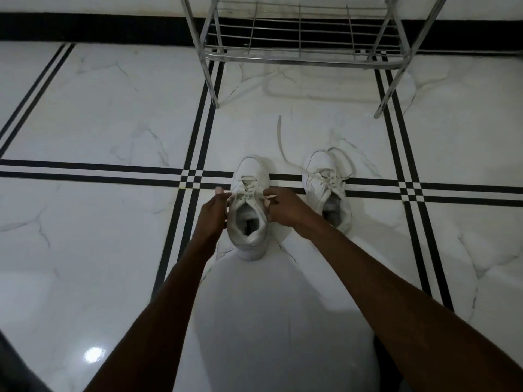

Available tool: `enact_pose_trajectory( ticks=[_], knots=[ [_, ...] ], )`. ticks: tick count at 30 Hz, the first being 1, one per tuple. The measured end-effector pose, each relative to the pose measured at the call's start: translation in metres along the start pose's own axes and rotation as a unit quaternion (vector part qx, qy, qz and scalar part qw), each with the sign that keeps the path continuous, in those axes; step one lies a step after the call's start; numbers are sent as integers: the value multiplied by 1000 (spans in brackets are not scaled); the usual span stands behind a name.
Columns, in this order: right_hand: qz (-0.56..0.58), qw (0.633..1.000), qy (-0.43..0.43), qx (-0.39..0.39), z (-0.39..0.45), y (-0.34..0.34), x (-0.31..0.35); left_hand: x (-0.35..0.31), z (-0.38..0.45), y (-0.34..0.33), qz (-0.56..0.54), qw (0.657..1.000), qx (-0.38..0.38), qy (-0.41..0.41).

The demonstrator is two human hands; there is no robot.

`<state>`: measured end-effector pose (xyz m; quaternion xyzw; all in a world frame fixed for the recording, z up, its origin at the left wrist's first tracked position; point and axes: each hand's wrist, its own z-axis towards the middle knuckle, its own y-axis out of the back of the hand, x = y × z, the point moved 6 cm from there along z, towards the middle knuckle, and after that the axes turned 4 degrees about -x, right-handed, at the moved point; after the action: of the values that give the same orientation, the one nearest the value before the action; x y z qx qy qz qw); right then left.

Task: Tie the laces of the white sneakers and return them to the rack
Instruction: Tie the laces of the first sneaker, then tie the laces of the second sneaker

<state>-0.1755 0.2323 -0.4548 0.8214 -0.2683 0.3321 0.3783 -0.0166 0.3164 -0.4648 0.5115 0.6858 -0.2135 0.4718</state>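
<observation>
Two white sneakers stand on the marble floor with their toes pointing away from me. The left sneaker (250, 205) sits between my hands. My left hand (212, 215) pinches a lace end at the shoe's left side. My right hand (285, 206) pinches the other lace end at its right side. The right sneaker (328, 188) stands apart to the right, untouched, and its loose lace (283, 148) trails across the floor toward the rack.
A chrome wire shoe rack (300, 56) stands against the far wall just beyond the sneakers, its lowest shelf bare. Its front legs (213, 89) touch the floor left and right of the shoes. Black double lines cross the white floor tiles (99, 108).
</observation>
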Motion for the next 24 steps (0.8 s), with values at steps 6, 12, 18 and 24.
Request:
enact_pose_trajectory(
  ticks=[6,12,18,24],
  knots=[
    [1,999,51,-11,-9,-6,11,-25,7,18,101,987,-94,-80],
    [74,981,81,-158,-18,90,5,-83,-13,-43,275,913,-143,-267],
    [39,965,9,-260,-34,171,-60,-54,-17,-145,207,963,64,-163],
    [-79,980,28,-182,-32,136,-82,-46,-13,-166,235,950,84,-185]
  ],
)
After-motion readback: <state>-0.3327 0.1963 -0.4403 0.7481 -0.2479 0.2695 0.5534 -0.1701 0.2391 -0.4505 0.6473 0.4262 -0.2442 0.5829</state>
